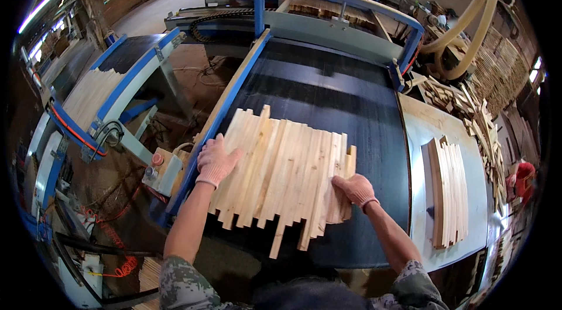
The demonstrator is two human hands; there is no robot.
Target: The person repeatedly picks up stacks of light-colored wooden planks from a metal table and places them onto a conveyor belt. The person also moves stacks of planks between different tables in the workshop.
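A row of pale wooden strips (pixel 281 172) lies side by side on a dark conveyor belt (pixel 328 81), their ends uneven, with a few jutting toward me. My left hand (pixel 217 161), in a pinkish knit glove, rests against the row's left edge, fingers stretched forward and thumb apart. At the right edge, my gloved right hand (pixel 354 190) grips the outermost strips, thumb on top and the other fingers mostly hidden.
A blue frame with a grey crossbar (pixel 328 32) spans the belt's far end. On the right, a side table (pixel 418 193) carries another bundle of strips (pixel 449 193). Scrap wood (pixel 468 117) lies beyond it. At left are a control box (pixel 164 169) and a second conveyor (pixel 137 52).
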